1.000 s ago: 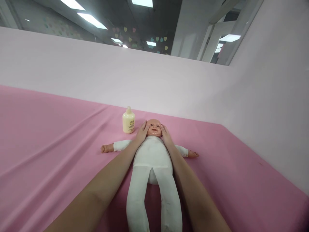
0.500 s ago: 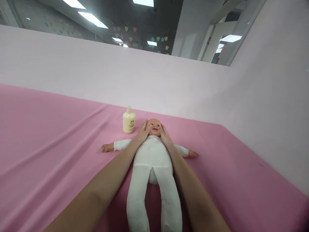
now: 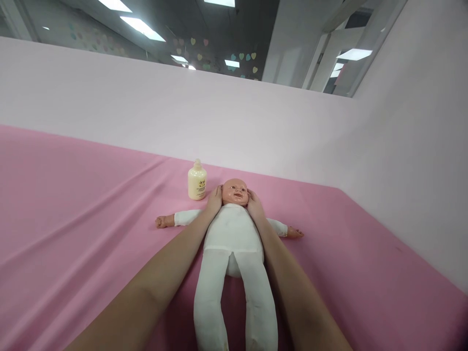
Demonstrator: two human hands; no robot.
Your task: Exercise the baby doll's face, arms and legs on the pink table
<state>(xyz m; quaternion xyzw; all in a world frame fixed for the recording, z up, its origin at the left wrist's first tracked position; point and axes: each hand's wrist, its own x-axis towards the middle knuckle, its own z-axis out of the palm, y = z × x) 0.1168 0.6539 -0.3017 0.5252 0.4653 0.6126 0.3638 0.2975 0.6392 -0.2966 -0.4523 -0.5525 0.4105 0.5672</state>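
The doll (image 3: 234, 229) lies lengthwise, head pointing away, hands (image 3: 215, 201) (image 3: 255, 204) apart, cupping its head's sides

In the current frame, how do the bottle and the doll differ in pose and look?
The bottle stands upright, while the doll lies on its back with arms spread. The bottle is pale yellow with dark print; the doll has a white body and pinkish head. Both rest on the pink cover.

a glass pane (image 3: 252, 24) above the white wall (image 3: 183, 107) shows ceiling lights (image 3: 142, 28) and pastel hearts (image 3: 248, 57).
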